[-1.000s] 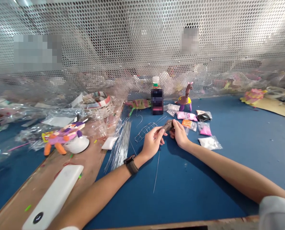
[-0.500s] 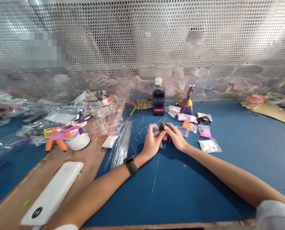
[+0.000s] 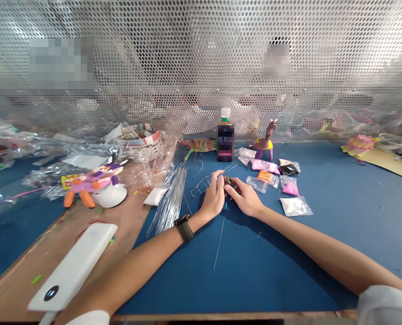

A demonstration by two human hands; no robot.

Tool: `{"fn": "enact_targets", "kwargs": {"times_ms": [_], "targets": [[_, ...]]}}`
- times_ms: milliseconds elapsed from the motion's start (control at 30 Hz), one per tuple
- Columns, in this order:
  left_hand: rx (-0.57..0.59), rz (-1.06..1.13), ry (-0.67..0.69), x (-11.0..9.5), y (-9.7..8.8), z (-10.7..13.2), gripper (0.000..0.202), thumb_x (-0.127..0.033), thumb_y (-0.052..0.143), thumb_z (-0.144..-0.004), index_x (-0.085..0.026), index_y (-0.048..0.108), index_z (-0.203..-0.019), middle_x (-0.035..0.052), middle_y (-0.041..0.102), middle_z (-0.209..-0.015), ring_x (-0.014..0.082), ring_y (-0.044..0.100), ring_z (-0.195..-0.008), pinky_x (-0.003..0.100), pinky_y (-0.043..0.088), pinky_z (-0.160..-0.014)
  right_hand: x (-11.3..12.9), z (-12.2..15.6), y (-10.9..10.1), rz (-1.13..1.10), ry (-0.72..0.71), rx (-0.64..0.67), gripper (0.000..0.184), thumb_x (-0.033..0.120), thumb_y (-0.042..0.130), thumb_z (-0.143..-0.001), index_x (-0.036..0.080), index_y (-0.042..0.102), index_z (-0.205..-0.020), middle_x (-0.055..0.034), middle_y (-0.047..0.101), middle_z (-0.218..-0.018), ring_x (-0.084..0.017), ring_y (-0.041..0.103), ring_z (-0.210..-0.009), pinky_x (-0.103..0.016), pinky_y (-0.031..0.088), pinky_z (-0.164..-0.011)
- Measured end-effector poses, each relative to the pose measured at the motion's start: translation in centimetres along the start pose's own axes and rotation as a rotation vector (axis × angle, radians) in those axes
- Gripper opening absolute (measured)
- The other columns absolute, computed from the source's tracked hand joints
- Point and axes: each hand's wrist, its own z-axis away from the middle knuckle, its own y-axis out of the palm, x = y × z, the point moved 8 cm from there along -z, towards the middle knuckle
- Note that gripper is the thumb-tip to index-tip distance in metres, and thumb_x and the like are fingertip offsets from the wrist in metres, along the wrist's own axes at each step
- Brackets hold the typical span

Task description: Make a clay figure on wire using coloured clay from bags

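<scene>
A small dark brown lump, clay by its look (image 3: pixel 227 180), is between my two hands above the blue table. My left hand (image 3: pixel 214 195), with a watch on the wrist, curls its fingers against the lump's left side. From the right, my right hand (image 3: pixel 247 197) grips it with thumb and fingers. Some fingertips are hidden behind the lump. A bent wire frame (image 3: pixel 201 187) lies just behind my left hand. One thin straight wire (image 3: pixel 220 239) rests on the table below the hands, and a bundle of silver wires (image 3: pixel 172 198) lies to their left.
Small bags of coloured clay, including an orange one (image 3: pixel 267 177) and a white one (image 3: pixel 295 206), lie to the right. A dark-labelled bottle (image 3: pixel 225 142) and a brown long-necked clay animal (image 3: pixel 265 143) stand behind. A white power bank (image 3: pixel 75 266) lies front left, before a perforated metal screen (image 3: pixel 201 54).
My left fingers have folded closer around the brown lump, and its upright fingers have moved in to cover part of it. My right thumb has shifted left and lower.
</scene>
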Motion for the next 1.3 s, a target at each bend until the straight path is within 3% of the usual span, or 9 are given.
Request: {"fn": "enact_targets", "kwargs": {"times_ms": [167,367,467,567,633,833,967,1167,1300], "targets": [[0.054,-0.059,-0.030,-0.4,0.3,0.0,0.048,-0.058,0.033,-0.107,-0.021,0.064,-0.107,0.0030,0.066,-0.080,0.0181,0.063,-0.070,0.028,0.046,-0.063,0.2,0.1,0.1,0.050,-0.013,0.006,0.035,0.050,0.042,-0.107,0.023,0.064,-0.110,-0.0012,0.070,-0.074,-0.020,0.068,-0.069,-0.031,0.047,-0.069],[0.030,-0.070,-0.021,-0.4,0.3,0.1,0.038,-0.058,0.053,-0.101,-0.021,0.061,-0.096,0.0008,0.064,-0.076,0.0170,0.060,-0.072,0.027,0.043,-0.066,0.3,0.3,-0.2,-0.001,-0.015,0.015,0.038,0.048,0.037,-0.108,0.023,0.065,-0.112,0.0000,0.069,-0.074,-0.018,0.065,-0.066,-0.030,0.046,-0.067],[0.023,-0.008,-0.016,0.1,0.3,-0.1,0.041,-0.059,0.051,-0.101,-0.020,0.056,-0.091,0.0004,0.061,-0.075,0.0164,0.058,-0.071,0.028,0.044,-0.067,0.7,0.5,-0.2,-0.026,-0.047,0.028,0.034,0.048,0.046,-0.103,0.021,0.063,-0.114,-0.0016,0.071,-0.083,-0.017,0.063,-0.066,-0.029,0.045,-0.064],[-0.008,0.034,-0.020,0.6,-0.1,-0.4,0.045,-0.062,0.047,-0.102,-0.020,0.053,-0.086,0.0010,0.060,-0.077,0.0166,0.058,-0.074,0.029,0.046,-0.072,1.2,0.7,-0.2,0.084,-0.092,0.001,0.041,0.047,0.064,-0.091,0.021,0.058,-0.122,-0.0020,0.069,-0.088,-0.018,0.062,-0.068,-0.030,0.045,-0.064],[-0.022,0.059,-0.027,0.8,-0.3,-0.6,0.046,-0.063,0.047,-0.102,-0.020,0.053,-0.086,0.0014,0.059,-0.079,0.0164,0.058,-0.076,0.029,0.047,-0.073,1.2,0.8,-0.2,0.182,-0.076,-0.025,0.043,0.048,0.066,-0.090,0.021,0.057,-0.122,-0.0013,0.068,-0.085,-0.018,0.062,-0.068,-0.030,0.043,-0.064],[0.064,0.237,-0.188,2.1,0.7,-0.9,0.051,-0.072,0.045,-0.099,-0.022,0.048,-0.087,-0.0041,0.048,-0.066,0.0111,0.049,-0.053,0.023,0.038,-0.050,0.7,0.9,0.0,0.340,-0.031,-0.049,0.034,0.051,0.049,-0.104,0.023,0.056,-0.122,-0.0061,0.073,-0.094,-0.023,0.068,-0.079,-0.029,0.040,-0.063],[0.095,0.173,-0.139,1.7,1.1,-0.9,0.048,-0.068,0.044,-0.100,-0.022,0.045,-0.087,-0.0047,0.048,-0.062,0.0104,0.047,-0.050,0.022,0.036,-0.048,-0.4,0.4,-0.6,0.238,0.033,-0.118,0.031,0.051,0.040,-0.107,0.026,0.059,-0.111,-0.0063,0.073,-0.094,-0.025,0.069,-0.081,-0.031,0.043,-0.067],[0.166,0.061,-0.014,-0.1,1.7,-0.1,0.042,-0.060,0.052,-0.099,-0.022,0.043,-0.084,-0.0049,0.047,-0.062,0.0098,0.045,-0.053,0.023,0.035,-0.053,-3.0,-0.7,-2.6,-0.084,0.111,-0.337,0.041,0.057,0.032,-0.106,0.025,0.054,-0.092,-0.0053,0.068,-0.087,-0.023,0.064,-0.084,-0.035,0.049,-0.078],[0.211,0.096,-0.016,-0.5,1.9,0.2,0.042,-0.055,0.054,-0.099,-0.022,0.039,-0.078,-0.0067,0.041,-0.058,0.0089,0.040,-0.051,0.023,0.031,-0.052,-4.7,-0.7,-2.6,-0.249,0.213,-0.340,0.043,0.062,0.030,-0.105,0.025,0.053,-0.100,-0.0031,0.063,-0.080,-0.022,0.061,-0.075,-0.035,0.051,-0.069]]}}
